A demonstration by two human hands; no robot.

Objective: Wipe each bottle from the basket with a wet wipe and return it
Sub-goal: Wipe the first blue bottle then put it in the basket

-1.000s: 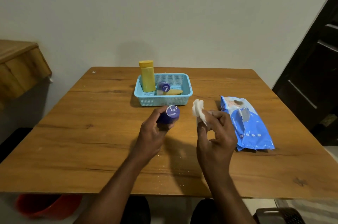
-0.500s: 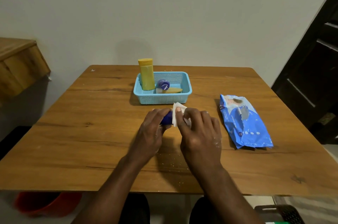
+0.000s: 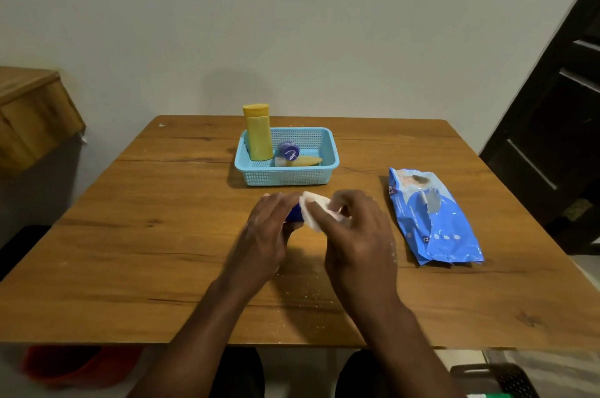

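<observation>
My left hand point(image 3: 264, 229) grips a small dark blue bottle point(image 3: 293, 214) just above the wooden table point(image 3: 162, 251), and only a sliver of the bottle shows between my fingers. My right hand point(image 3: 357, 235) holds a white wet wipe point(image 3: 313, 209) wrapped against the bottle's right end. Behind my hands stands a light blue basket point(image 3: 287, 175). It holds an upright yellow bottle point(image 3: 258, 133), a small bottle with a purple cap point(image 3: 288, 151) and a yellow tube point(image 3: 306, 161) lying flat.
A blue pack of wet wipes point(image 3: 433, 219) lies on the table to the right of my hands. White crumbs point(image 3: 302, 290) dot the table near its front edge. A wooden cabinet point(image 3: 32, 115) stands at the left and a dark door point(image 3: 558, 138) at the right.
My right hand brought the wipe from beside the bottle onto its cap end. Both hands lowered and moved together; the wipe now covers more of the bottle.
</observation>
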